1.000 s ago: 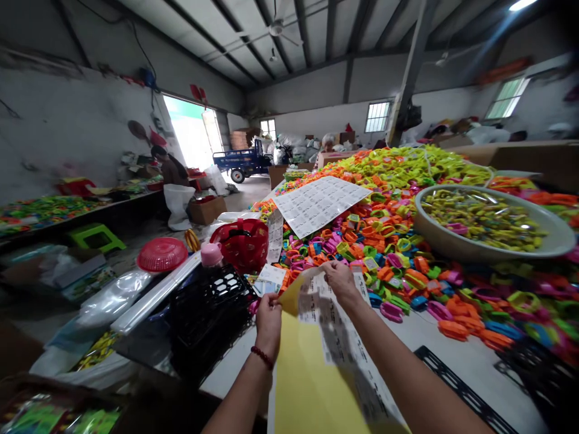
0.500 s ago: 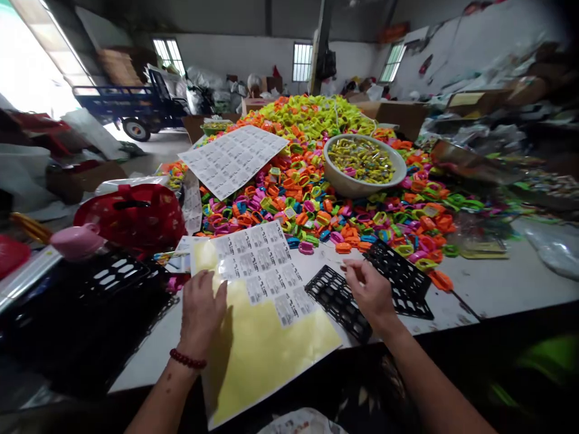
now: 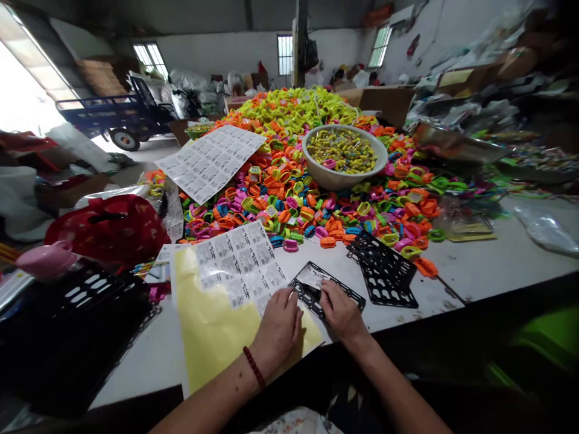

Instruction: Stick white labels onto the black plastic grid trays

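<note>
My right hand [image 3: 342,310] pinches a small white printed sticker [image 3: 314,277] over a black perforated plastic frame [image 3: 346,288]. The sticker lies over the frame's upper left part; whether it is fully pressed on I cannot tell. My left hand [image 3: 279,322], fingers curled together, grips the frame's near left end, partly hiding it. Beneath that hand is a sheet of printed stickers [image 3: 239,256], its lower part bare yellow backing. To the right of my right hand lie more black perforated frames [image 3: 389,271], overlapping each other.
A large heap of colourful plastic toy watches [image 3: 271,193] covers the table's far side. On it rest a white bowl [image 3: 346,179] of small wrapped yellow pieces and another sticker sheet [image 3: 210,163]. At left are stacked black frames [image 3: 90,319], a red bag [image 3: 113,226] and a pink cup [image 3: 47,260].
My left hand has moved right from the sticker sheet to the frame. My right hand has come down left with the sticker. The frame has turned slightly, and the view has shifted right.
</note>
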The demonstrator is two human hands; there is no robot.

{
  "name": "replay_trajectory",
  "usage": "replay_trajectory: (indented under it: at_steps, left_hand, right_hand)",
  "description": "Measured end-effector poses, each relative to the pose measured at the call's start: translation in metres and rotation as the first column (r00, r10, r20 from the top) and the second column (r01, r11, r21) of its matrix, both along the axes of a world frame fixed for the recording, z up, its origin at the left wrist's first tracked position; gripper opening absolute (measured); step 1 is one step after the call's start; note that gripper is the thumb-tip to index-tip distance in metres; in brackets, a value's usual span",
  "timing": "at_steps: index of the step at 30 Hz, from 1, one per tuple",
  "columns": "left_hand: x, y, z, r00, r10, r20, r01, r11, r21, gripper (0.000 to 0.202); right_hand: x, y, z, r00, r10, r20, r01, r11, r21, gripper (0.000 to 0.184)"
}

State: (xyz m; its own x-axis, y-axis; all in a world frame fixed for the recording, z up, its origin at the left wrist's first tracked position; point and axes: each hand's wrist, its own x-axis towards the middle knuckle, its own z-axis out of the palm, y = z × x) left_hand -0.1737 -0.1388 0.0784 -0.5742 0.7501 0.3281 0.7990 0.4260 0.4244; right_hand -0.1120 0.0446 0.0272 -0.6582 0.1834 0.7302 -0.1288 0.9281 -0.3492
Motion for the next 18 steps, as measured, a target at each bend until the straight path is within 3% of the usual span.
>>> replay_trajectory:
  at_steps: [7,14,18]
  left_hand:
    - [-0.01,0.027,-0.008,0.998,-0.006,-0.067,0.004,1.0,-0.031,0.041]
    - [-0.023,0.049,-0.02,1.0,-0.003,-0.01,0.001,0.978,-0.208,0.045]
    - [-0.027,0.052,-0.033,0.999,-0.023,-0.031,0.014,0.958,-0.285,0.045]
  right_hand:
    - [-0.002,-0.001,-0.014,1.0,-0.016,0.015,0.016,1.0,0.008,0.021]
    - [-0.005,-0.001,-0.021,0.999,-0.016,0.029,0.017,1.0,-0.023,0.024]
    - [0.001,-0.001,-0.015,0.995,-0.017,0.101,0.012,0.998,0.055,0.022]
